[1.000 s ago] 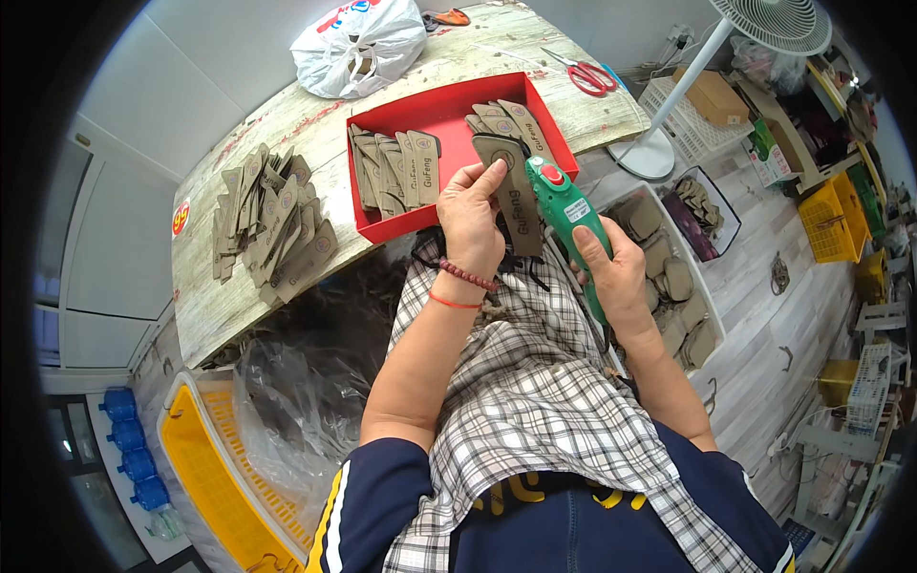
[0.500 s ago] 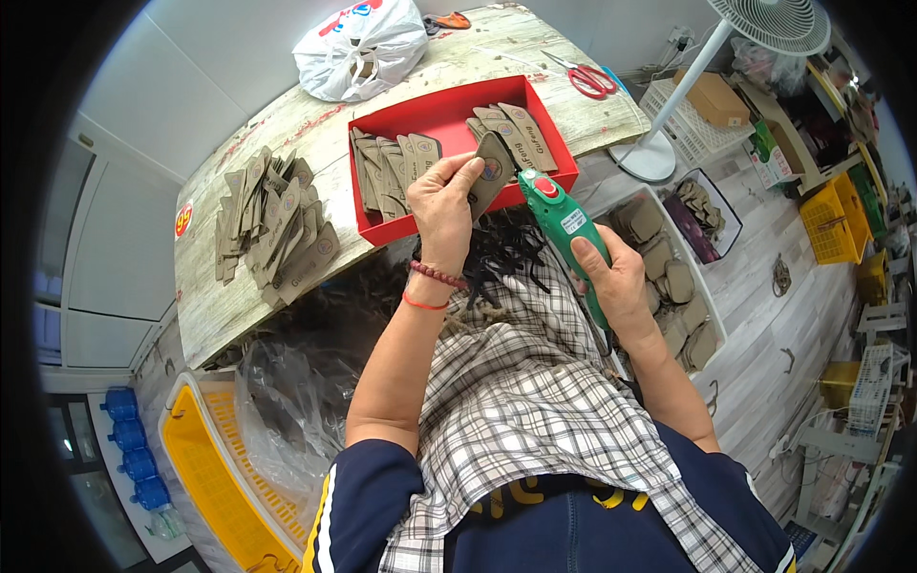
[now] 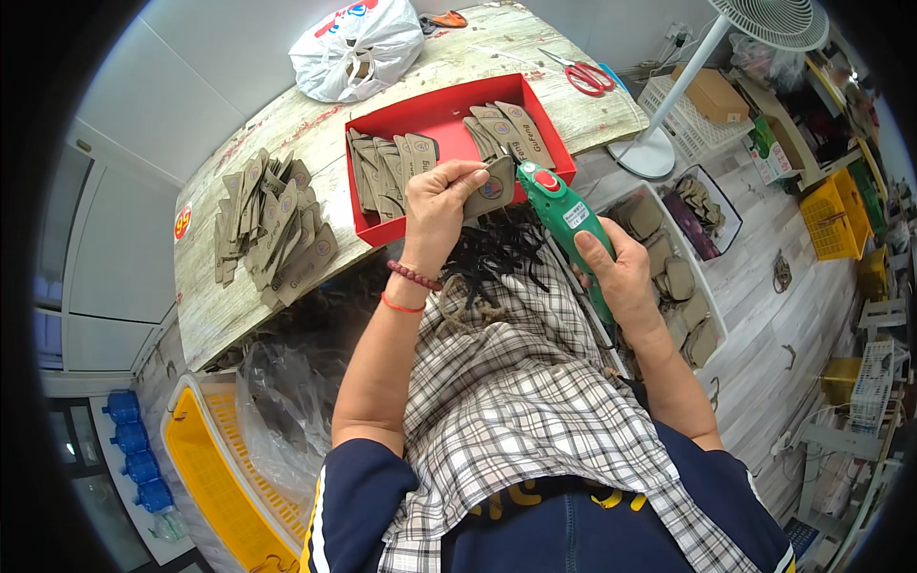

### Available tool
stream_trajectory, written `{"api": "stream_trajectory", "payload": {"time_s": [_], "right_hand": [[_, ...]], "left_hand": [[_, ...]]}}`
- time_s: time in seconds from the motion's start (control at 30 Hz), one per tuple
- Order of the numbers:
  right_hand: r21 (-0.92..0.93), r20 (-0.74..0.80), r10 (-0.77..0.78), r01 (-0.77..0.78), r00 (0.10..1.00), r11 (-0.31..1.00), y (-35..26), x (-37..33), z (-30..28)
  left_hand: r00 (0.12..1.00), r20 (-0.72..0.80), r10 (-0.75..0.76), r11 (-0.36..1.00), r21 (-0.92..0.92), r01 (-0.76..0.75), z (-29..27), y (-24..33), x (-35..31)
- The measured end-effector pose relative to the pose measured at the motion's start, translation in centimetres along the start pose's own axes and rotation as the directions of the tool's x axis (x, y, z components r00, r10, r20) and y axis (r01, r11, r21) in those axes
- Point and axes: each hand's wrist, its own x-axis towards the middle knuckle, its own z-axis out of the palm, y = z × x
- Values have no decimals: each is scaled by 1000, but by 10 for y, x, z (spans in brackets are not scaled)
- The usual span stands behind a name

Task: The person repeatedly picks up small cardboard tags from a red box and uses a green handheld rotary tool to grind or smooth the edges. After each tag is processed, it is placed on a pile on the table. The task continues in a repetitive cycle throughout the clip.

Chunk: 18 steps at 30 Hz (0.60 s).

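My left hand pinches a khaki fabric patch with a round emblem between thumb and fingers, above the near edge of the red box. Wrapped round a green hand-held power tool with a red button, my right hand holds it just right of the patch. The tool's narrow tip lies close to the patch's upper right edge; whether they touch I cannot tell. Inside the box stand rows of similar khaki patches. A loose heap of such patches covers the table's left part.
On the worn wooden table are a white plastic bag and red-handled scissors. Dark strips hang below the box. A white bin of khaki pieces stands at right, beside a fan. Yellow basket lower left.
The patch in my left hand has turned from tilted upright to lying flatter, its emblem now facing up more. My left forearm has shifted slightly left; the tool stays almost in place.
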Motion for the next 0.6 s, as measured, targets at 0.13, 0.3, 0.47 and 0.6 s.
{"api": "stream_trajectory", "payload": {"time_s": [0.13, 0.3, 0.47, 0.6], "right_hand": [[-41, 19, -8, 9, 1000, 999, 1, 2, -2], [25, -7, 35, -34, 999, 999, 5, 1, 7], [-30, -19, 34, -34, 999, 999, 11, -4, -3], [15, -50, 56, -55, 997, 998, 16, -6, -1]], "left_hand": [[991, 136, 9, 976, 213, -38, -16, 13, 9], [988, 154, -6, 917, 395, -56, -87, 34, 24], [966, -258, 1, 603, 771, 205, -232, 50, 36], [941, -272, 202, 62, 962, 265, -209, 28, 56]]}}
